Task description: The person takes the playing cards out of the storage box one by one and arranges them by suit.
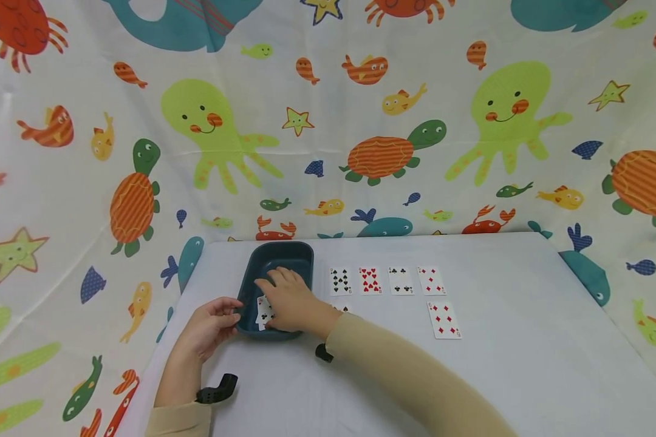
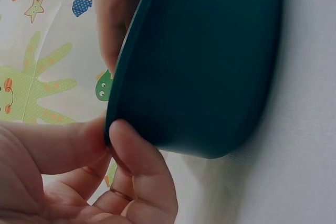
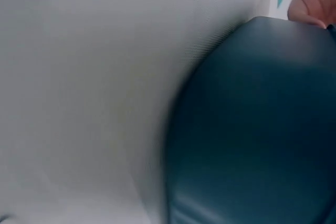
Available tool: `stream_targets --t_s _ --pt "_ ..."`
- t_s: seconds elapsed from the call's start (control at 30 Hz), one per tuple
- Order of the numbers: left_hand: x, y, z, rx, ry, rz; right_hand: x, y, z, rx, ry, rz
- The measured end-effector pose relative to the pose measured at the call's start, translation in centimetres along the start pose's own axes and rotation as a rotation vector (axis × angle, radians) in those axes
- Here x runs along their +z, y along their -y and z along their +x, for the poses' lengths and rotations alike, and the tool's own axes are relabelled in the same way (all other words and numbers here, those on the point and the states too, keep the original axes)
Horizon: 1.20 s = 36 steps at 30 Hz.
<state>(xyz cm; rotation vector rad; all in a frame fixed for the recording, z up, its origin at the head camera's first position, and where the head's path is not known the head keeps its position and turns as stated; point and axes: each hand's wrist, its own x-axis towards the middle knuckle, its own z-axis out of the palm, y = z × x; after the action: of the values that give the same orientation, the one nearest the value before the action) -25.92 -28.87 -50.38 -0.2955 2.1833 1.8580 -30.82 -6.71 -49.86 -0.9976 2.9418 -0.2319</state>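
A dark teal tray (image 1: 282, 247) stands on the white table. My left hand (image 1: 212, 328) pinches its near left rim; in the left wrist view the thumb and fingers of the left hand (image 2: 142, 177) meet at the rim. My right hand (image 1: 294, 301) reaches down inside the tray, over some playing cards (image 1: 265, 312) that show at its left side. Whether its fingers hold a card is hidden. The right wrist view mostly shows the tray's outer wall (image 3: 252, 124), with part of a hand (image 3: 317, 1) at the rim.
Right of the tray lies a row of face-up cards: spades (image 1: 341, 281), hearts (image 1: 370, 281), clubs (image 1: 401, 281) and diamonds (image 1: 431, 281). Below the row lies a six of diamonds (image 1: 444, 320); another card (image 1: 343, 308) is partly covered by the right arm. A sea-animal curtain (image 1: 328, 139) hangs behind.
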Motion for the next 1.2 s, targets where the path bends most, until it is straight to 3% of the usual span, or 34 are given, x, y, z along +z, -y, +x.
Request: stream_targets --t_s 0.4,1.2 --pt "0.0 0.2 0.2 0.005 0.002 -0.013 1.2 0.2 1.6 0.070 0.082 -0.085" --pt "-0.6 0.6 0.5 0.008 0.007 0.002 1.2 0.8 1.5 0.081 0.102 -0.042"
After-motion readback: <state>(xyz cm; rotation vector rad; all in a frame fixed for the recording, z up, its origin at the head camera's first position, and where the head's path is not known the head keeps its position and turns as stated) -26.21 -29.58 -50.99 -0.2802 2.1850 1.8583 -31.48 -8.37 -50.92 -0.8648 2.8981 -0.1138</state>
